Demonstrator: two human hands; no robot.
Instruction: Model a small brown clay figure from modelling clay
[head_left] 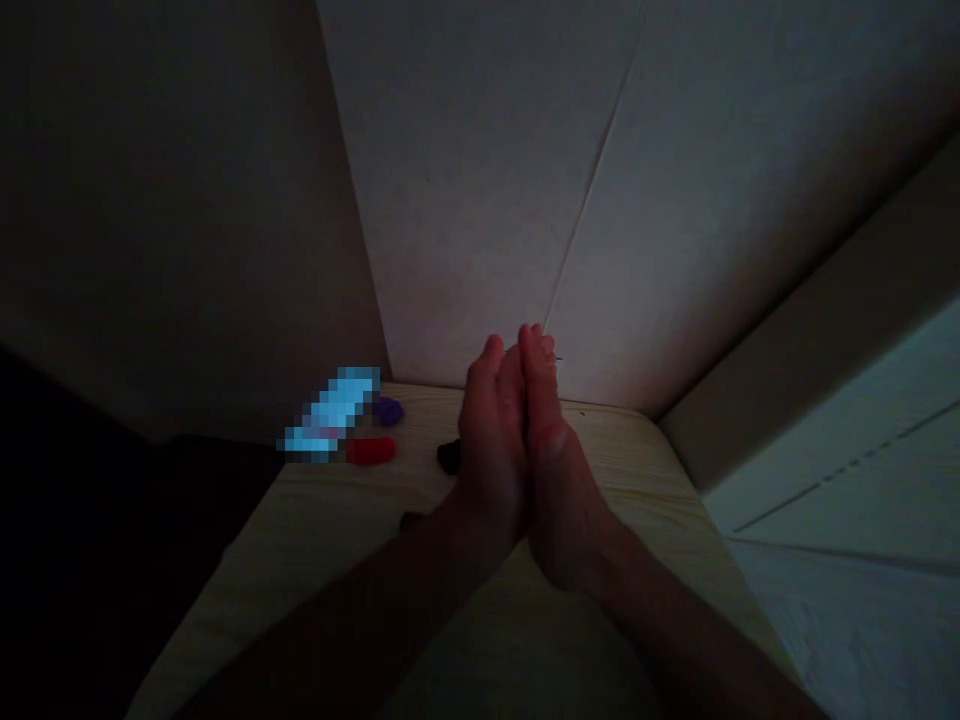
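My left hand (492, 440) and my right hand (553, 450) are pressed palm to palm above the wooden table, fingers straight and pointing away from me. Their palms are closed against each other, and whatever lies between them, if anything, is hidden. Just left of my left hand sits a small black lump (449, 457), partly covered by that hand. A dark reddish lump (411, 521) shows beside my left wrist. Farther left lie a red, rounded, elongated piece (373, 451) and a purple lump (388, 411).
A bright, pixelated rectangular patch (334, 412) covers something at the table's far left corner. The pale wooden table (645, 490) stands against a light panelled wall (480, 200). To the right is a pale panel (847, 450). The room is dim, with deep shadow at left.
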